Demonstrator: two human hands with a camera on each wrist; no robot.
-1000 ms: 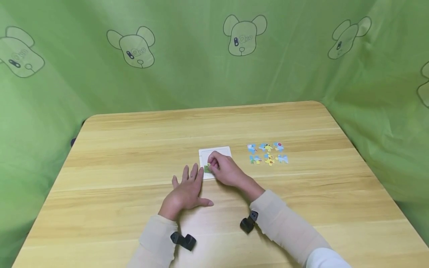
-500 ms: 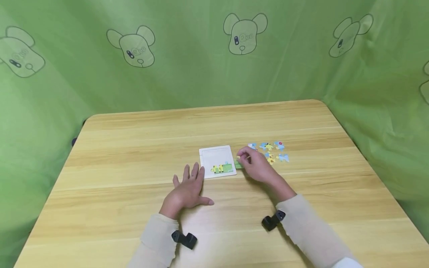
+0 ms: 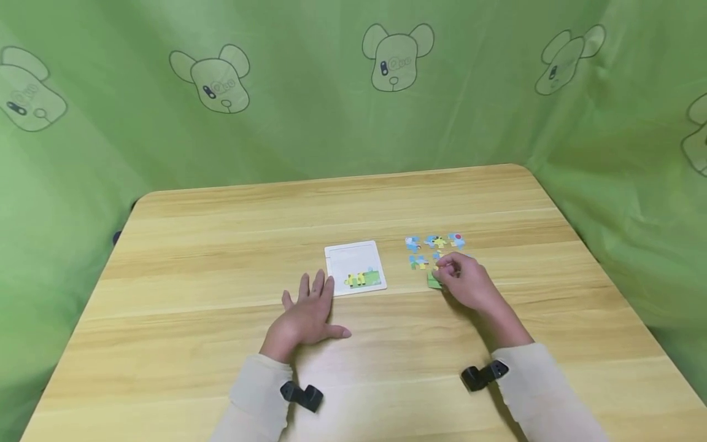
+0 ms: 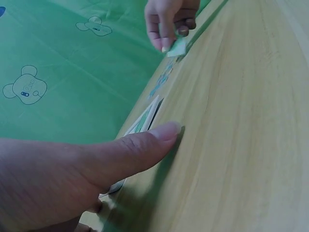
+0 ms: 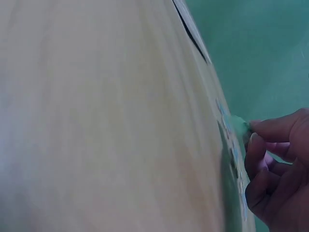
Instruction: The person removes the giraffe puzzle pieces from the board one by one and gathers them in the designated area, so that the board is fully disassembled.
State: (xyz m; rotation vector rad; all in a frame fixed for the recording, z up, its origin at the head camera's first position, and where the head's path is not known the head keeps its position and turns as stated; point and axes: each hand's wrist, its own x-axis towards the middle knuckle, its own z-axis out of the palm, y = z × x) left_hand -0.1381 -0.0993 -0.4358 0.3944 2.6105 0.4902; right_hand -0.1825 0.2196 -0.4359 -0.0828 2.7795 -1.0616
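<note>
My right hand (image 3: 466, 281) pinches a green jigsaw puzzle piece (image 3: 433, 280) between thumb and fingertips. In the right wrist view the green piece (image 5: 238, 124) stands up off the table at the fingertips. The hand is at the near side of the loose puzzle pieces (image 3: 412, 244) and covers some of them. My left hand (image 3: 304, 319) lies with fingers spread on the table, fingertips at the lower left edge of the white puzzle tray (image 3: 337, 258). Joined green and yellow puzzle pieces (image 3: 364, 279) lie along the tray's near side.
Several blue and yellow pieces lie in rows right of the tray. The wooden table (image 3: 232, 245) stretches around both hands. A green curtain (image 3: 309, 110) with bear-head outlines hangs behind it and at both sides.
My right hand has moved from over the tray to the right, carrying the green puzzle piece to the loose pieces. My left hand stays at the tray's edge.
</note>
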